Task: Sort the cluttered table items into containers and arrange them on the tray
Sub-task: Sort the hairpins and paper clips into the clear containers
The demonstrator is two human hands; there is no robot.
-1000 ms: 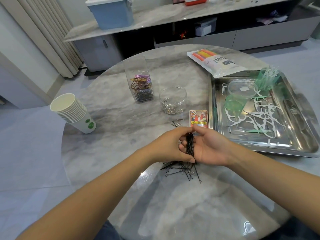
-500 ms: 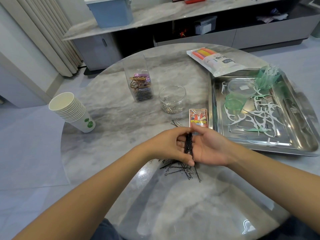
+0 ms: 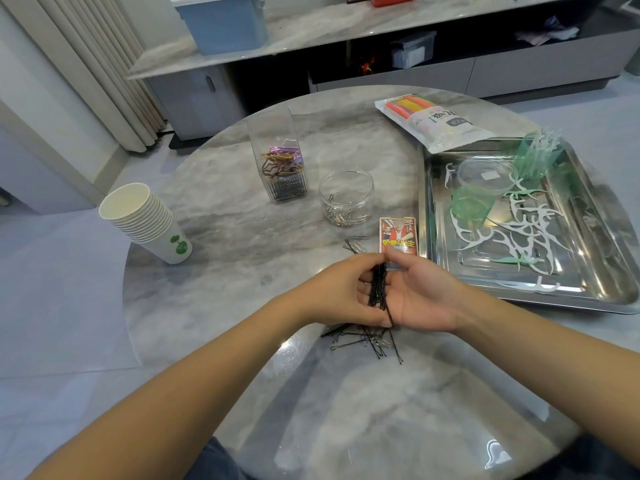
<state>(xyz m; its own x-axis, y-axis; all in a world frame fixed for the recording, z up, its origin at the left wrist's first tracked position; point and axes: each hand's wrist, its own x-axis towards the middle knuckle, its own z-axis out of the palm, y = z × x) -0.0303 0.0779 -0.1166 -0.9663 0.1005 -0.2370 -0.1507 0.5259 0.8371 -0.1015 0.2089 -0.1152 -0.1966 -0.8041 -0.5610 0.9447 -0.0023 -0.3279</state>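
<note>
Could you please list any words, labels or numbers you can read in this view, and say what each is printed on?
Nothing reads with certainty.
Small red and yellow card box: large yellow characters, too blurred to quote.
White plastic pouch of coloured sticks: dark printed characters, seen upside down, unreadable.
Stack of white paper cups: a green leaf sign only, no words.
Round clear plastic lid: a blank-looking white sticker.

Bare forearms, no sleeves, dark blue trousers

Home living room (curtains, media cabinet)

Bright, glare on table, wide-angle distortion
</note>
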